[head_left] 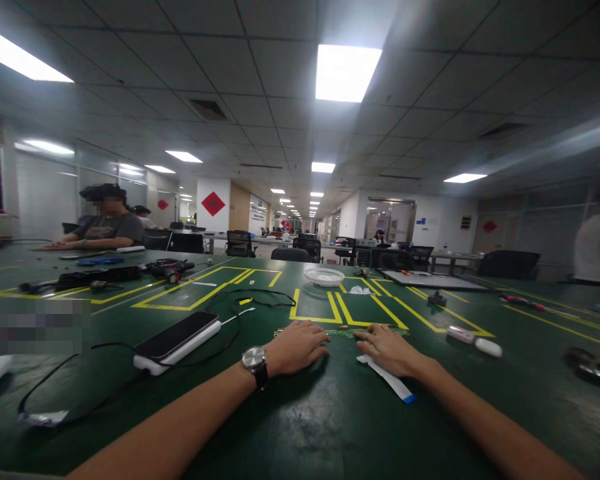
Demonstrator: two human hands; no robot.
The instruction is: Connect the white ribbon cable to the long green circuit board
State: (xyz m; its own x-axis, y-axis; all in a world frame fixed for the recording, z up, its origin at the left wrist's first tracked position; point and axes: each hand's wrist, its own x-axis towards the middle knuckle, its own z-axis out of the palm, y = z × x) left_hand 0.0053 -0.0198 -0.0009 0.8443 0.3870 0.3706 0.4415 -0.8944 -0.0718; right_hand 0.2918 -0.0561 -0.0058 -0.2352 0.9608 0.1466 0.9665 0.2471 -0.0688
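The thin green strip (338, 332) lies between my left hand (299, 347) and right hand (389, 350) on the table (305, 427), probably light, stiff and fragile, best held by its edges, though I cannot tell whether either hand grips it.

This open-plan office is identified by ceiling light panels (349, 73), glass partitions (47, 187), and black chairs (308, 248) beyond the far edge of the bench (310, 427).

Bare hands (300, 348) (387, 350), bare forearms (193, 407); left wrist: round silver-toned watch (255, 359), pale dial, dark strap (261, 378).
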